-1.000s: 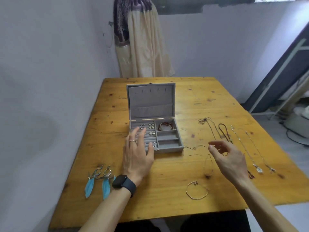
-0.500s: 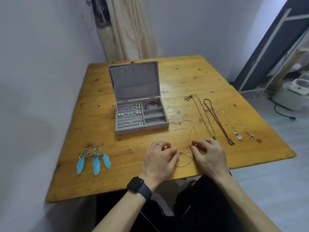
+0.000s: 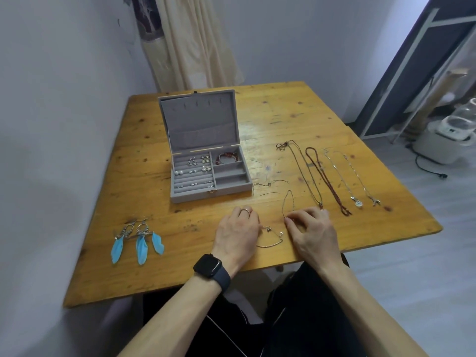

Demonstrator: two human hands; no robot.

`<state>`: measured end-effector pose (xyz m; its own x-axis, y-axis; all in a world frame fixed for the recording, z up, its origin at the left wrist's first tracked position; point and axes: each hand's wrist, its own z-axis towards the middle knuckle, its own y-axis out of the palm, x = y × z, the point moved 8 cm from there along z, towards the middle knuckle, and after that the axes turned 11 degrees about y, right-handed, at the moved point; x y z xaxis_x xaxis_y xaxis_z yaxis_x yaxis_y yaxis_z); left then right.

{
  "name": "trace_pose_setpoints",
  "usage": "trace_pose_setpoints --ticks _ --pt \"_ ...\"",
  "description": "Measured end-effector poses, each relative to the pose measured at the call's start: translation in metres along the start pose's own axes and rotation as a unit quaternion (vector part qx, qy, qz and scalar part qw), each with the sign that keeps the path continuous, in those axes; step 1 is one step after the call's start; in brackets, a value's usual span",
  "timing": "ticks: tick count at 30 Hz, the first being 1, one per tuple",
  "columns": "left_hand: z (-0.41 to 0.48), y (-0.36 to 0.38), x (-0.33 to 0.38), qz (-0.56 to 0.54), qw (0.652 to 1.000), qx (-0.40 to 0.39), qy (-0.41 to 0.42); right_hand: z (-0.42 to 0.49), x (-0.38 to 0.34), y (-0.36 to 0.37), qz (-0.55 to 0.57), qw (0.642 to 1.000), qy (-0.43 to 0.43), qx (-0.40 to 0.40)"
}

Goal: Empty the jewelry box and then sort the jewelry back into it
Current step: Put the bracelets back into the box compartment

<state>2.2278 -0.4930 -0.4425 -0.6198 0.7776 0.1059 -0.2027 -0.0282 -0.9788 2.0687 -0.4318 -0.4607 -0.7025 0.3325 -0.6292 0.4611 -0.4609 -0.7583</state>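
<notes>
Velvet-grey jewelry box [image 3: 206, 161] stands open at centre frame on the yellow wooden tabletop [image 3: 283, 117], lid upright. Its left half is ridged rolls holding small studs, too tiny to count surely; its right half has three compartments, the top one holding a reddish bracelet [image 3: 227, 157]. Four long necklaces [image 3: 332, 176] lie in parallel at right of frame, with thin chain bits between them and the box. A silver bracelet [image 3: 270, 238] lies lower centre between both hands. The left hand [image 3: 238, 233], ringed and with a watch, covers one end, its grip curled; what it pinches is hidden. The right hand [image 3: 311, 230] pinches a fine chain loop [image 3: 288, 202]. Two blue feather earrings [image 3: 139, 240] lie lower left.
</notes>
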Motion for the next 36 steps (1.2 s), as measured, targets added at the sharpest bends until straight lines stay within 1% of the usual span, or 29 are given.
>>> trace_pose_setpoints --ticks 1,2,3,4,5,6,7,9,10,11,12,15,18,21,23,25,28,30,32,34,36 --pt "0.001 -0.001 -0.004 -0.032 0.999 -0.008 -0.025 -0.001 -0.001 0.001 -0.004 1.0 -0.006 -0.001" --pt "0.001 0.0 -0.01 -0.091 0.993 -0.017 -0.067 -0.001 -0.001 0.001 -0.008 1.0 -0.009 -0.002" --pt "0.001 0.003 -0.017 -0.182 0.976 -0.022 -0.12 -0.001 -0.001 0.002 -0.01 1.0 -0.009 -0.003" --pt "-0.001 0.006 -0.024 -0.294 0.939 -0.018 -0.175 -0.001 0.0 0.003 -0.012 1.0 -0.008 -0.005" --pt "-0.003 0.01 -0.029 -0.398 0.891 -0.004 -0.22 -0.001 0.001 0.004 -0.014 1.0 -0.007 -0.008" --pt "-0.003 0.009 -0.033 -0.469 0.847 0.012 -0.25 -0.001 0.001 0.004 -0.014 1.0 -0.006 -0.011" --pt "-0.003 0.007 -0.037 -0.511 0.818 0.023 -0.265 -0.001 0.001 0.004 -0.012 1.0 -0.005 -0.014" --pt "-0.003 0.002 -0.043 -0.572 0.774 0.023 -0.272 -0.001 0.001 0.003 -0.002 1.0 -0.003 -0.017" --pt "-0.001 0.001 -0.043 -0.597 0.756 0.016 -0.269 -0.001 0.0 0.002 0.007 1.0 -0.001 -0.016" --pt "0.001 0.0 -0.044 -0.613 0.746 0.007 -0.261 -0.001 0.0 0.001 0.017 1.0 0.002 -0.018" --pt "0.003 -0.001 -0.043 -0.617 0.746 -0.003 -0.251 -0.001 0.0 0.001 0.028 0.999 0.007 -0.023" --pt "0.014 -0.005 -0.039 -0.607 0.767 -0.043 -0.203 0.003 -0.003 0.002 0.072 0.996 0.015 -0.047" --pt "0.025 -0.006 -0.029 -0.602 0.777 -0.101 -0.156 0.005 -0.008 -0.001 0.108 0.992 0.016 -0.062" --pt "0.031 -0.005 -0.02 -0.586 0.785 -0.152 -0.127 0.008 -0.011 -0.002 0.147 0.986 0.016 -0.07" --pt "0.033 -0.003 -0.016 -0.579 0.789 -0.168 -0.117 0.01 -0.012 -0.003 0.171 0.983 0.017 -0.07" --pt "0.034 -0.003 -0.016 -0.572 0.794 -0.168 -0.118 0.012 -0.013 -0.005 0.176 0.982 0.017 -0.07" --pt "0.033 -0.007 -0.028 -0.56 0.806 -0.13 -0.141 0.018 -0.014 -0.007 0.183 0.98 0.02 -0.076" --pt "0.03 -0.014 -0.041 -0.542 0.822 -0.082 -0.157 0.023 -0.021 -0.009 0.185 0.979 0.018 -0.084" --pt "0.026 -0.024 -0.054 -0.535 0.828 -0.032 -0.168 0.029 -0.035 -0.009 0.187 0.977 0.005 -0.104" --pt "0.021 -0.034 -0.073 -0.515 0.838 0.031 -0.177 0.039 -0.054 -0.009 0.182 0.976 -0.014 -0.116" --pt "0.013 -0.047 -0.101 -0.463 0.856 0.122 -0.195 0.052 -0.074 -0.008 0.174 0.977 -0.039 -0.113"
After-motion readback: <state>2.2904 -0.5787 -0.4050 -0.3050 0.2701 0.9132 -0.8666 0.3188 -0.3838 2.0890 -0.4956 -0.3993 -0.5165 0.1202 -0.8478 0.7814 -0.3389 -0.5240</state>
